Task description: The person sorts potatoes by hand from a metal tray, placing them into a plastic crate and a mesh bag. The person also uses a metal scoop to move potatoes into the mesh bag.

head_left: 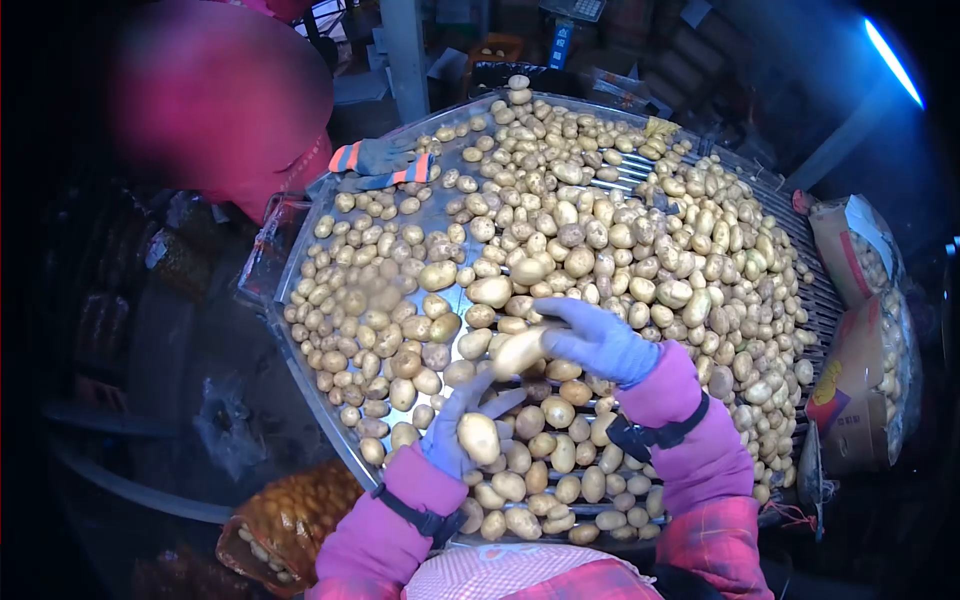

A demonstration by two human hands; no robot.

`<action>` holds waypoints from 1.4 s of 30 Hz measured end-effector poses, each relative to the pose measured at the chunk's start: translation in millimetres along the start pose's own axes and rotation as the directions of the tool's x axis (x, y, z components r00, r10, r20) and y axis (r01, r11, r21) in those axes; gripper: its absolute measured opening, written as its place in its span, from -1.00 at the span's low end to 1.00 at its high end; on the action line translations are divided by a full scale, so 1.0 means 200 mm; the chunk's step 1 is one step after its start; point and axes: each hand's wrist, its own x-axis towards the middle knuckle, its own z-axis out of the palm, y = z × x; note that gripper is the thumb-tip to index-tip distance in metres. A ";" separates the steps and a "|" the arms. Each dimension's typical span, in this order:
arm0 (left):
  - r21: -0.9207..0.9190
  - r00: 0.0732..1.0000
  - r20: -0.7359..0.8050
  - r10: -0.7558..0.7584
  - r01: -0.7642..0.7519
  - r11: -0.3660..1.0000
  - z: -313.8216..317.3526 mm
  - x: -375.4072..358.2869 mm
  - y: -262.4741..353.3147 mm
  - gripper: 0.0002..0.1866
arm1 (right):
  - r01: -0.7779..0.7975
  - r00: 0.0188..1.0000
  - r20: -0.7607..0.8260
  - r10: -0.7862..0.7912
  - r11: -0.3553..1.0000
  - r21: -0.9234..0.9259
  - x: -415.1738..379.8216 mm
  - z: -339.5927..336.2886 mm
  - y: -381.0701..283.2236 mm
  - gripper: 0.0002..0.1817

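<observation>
A metal roller sorting table [300,262] is covered with several yellow potatoes. My left hand [455,425], in a blue-grey glove with a pink sleeve, holds a potato [478,437] near the table's near edge. My right hand [597,342], gloved the same way, grips a larger oblong potato [520,352] just above the pile at the table's middle.
Another person in red stands at the far left, with a grey and orange gloved hand [382,160] on the table's far left edge. An orange mesh sack of potatoes [290,520] hangs at the near left. Cardboard boxes of potatoes [860,330] stand at the right.
</observation>
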 end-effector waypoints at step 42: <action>-0.346 0.973 -0.232 0.017 -0.099 0.933 -0.42 -0.39 0.00 -0.46 | -0.706 0.602 -0.795 0.072 0.512 -0.489 -0.24 -0.88 0.49 -0.16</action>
